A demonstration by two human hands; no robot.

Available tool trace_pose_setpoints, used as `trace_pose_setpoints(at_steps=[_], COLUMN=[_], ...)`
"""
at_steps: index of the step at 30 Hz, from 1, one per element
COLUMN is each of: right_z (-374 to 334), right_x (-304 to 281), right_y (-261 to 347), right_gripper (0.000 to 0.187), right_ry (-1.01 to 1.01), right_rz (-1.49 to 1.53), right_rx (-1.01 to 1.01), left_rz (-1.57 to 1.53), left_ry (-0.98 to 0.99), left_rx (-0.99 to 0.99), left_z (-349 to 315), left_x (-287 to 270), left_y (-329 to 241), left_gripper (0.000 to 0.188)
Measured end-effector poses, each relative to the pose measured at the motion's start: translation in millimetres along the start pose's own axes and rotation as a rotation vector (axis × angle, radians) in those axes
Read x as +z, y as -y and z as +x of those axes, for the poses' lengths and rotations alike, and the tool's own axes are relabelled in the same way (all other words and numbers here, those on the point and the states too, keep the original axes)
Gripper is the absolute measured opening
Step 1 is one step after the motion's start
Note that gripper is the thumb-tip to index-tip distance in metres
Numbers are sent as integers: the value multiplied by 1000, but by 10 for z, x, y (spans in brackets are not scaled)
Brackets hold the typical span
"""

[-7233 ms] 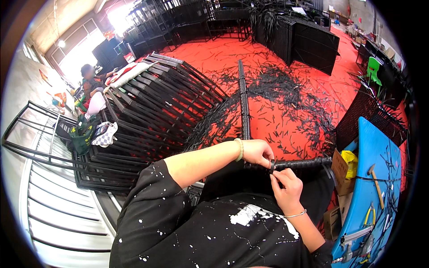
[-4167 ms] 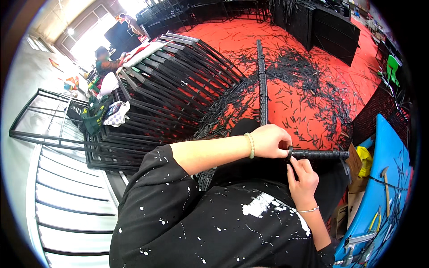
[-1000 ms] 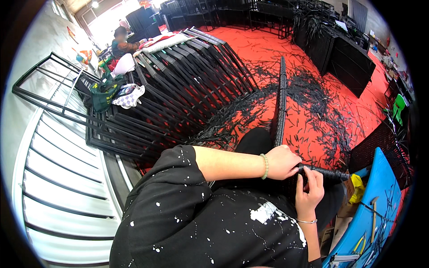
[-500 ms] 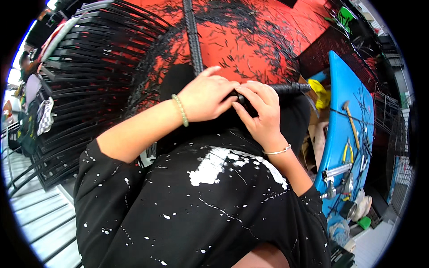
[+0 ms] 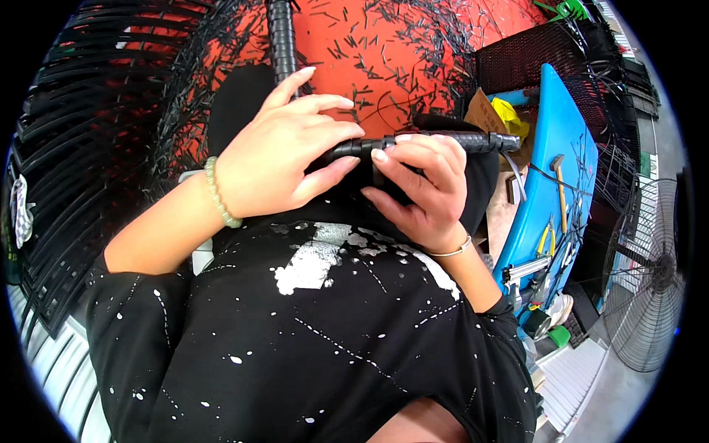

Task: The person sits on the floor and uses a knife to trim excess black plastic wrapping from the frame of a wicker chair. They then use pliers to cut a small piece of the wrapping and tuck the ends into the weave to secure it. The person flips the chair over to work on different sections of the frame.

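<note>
Across my lap lies a bar wrapped in flat black strip (image 5: 480, 142), joined or close to a second black-wrapped bar (image 5: 281, 44) that runs away from me; the corner is hidden under my left hand. My left hand (image 5: 273, 151) lies over the corner, thumb and index on either side of the near bar, other fingers spread. Curled fingers of my right hand (image 5: 428, 184) hold the near bar at its middle, the thumb below it. A loose strip end (image 5: 521, 181) dangles by the bar's right tip.
Many black strips (image 5: 81, 118) hang in rows at the left. Strip scraps litter the red floor (image 5: 347, 81). At the right, a blue table (image 5: 535, 170) carries a hammer (image 5: 560, 196) and yellow-handled pliers (image 5: 546, 240); beyond stands a fan (image 5: 657, 273).
My view has shifted, and the bars look nearer. My hands have moved apart along the near bar, and my left fingers have spread. The loose strip end has come into sight.
</note>
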State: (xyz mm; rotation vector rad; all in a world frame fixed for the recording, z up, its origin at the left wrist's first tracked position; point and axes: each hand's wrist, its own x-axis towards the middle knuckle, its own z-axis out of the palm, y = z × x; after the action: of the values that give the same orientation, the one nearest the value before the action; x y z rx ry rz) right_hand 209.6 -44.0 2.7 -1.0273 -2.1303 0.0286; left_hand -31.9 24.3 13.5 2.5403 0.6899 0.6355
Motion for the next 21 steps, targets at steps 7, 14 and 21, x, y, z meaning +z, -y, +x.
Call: trace_pose_setpoints(at_steps=[7, 14, 21], right_z=[-134, -189, -219], right_x=[-30, -37, -58], right_y=[-52, -151, -204], right_gripper=[47, 44, 44], right_ry=[126, 158, 180], right_rz=[-58, -39, -58], right_rx=[62, 76, 73], left_rz=[-101, -89, -166], left_ry=[43, 134, 161], left_rx=[-27, 25, 60], left_z=[40, 192, 317], left_x=[-85, -253, -204], left_y=[130, 347, 412], left_gripper=[28, 23, 22])
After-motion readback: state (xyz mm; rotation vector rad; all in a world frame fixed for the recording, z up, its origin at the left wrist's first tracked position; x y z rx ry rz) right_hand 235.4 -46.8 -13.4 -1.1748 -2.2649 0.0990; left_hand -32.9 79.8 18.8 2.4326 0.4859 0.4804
